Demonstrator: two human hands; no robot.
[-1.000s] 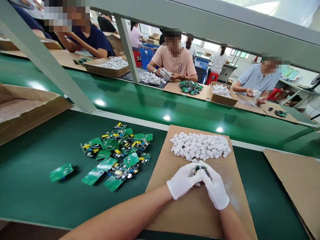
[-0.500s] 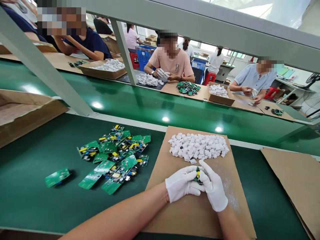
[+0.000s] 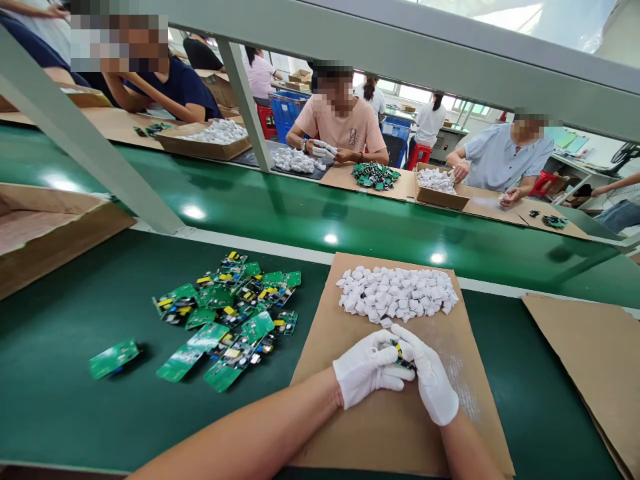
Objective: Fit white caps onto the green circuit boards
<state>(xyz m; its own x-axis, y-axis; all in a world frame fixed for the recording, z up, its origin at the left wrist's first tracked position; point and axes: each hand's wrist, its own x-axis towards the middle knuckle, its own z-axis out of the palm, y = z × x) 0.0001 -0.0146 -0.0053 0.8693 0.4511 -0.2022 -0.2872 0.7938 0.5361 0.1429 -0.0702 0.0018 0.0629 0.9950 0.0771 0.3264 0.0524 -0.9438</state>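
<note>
Both hands wear white gloves and meet over a brown cardboard sheet (image 3: 350, 427). Between them is a small green circuit board (image 3: 403, 359) with a yellow part on it, mostly covered by fingers. My left hand (image 3: 365, 370) grips it from the left, thumb and fingers closed around it. From the right, my right hand (image 3: 434, 377) presses its fingers on the same board. Just beyond the hands lies a heap of small white pieces (image 3: 397, 293), whose exact kind I cannot make out.
Several green circuit boards (image 3: 215, 295) are heaped on the dark green bench at left, with a single board (image 3: 115, 357) apart. A cardboard box (image 3: 65, 247) stands far left; more cardboard (image 3: 590, 360) lies right. Co-workers sit across the green belt (image 3: 280, 207), behind a metal frame (image 3: 125, 140).
My hands have shifted slightly and the circuit board has tilted between the fingers. Across the belt, the co-worker at right has moved one hand to a box of white pieces.
</note>
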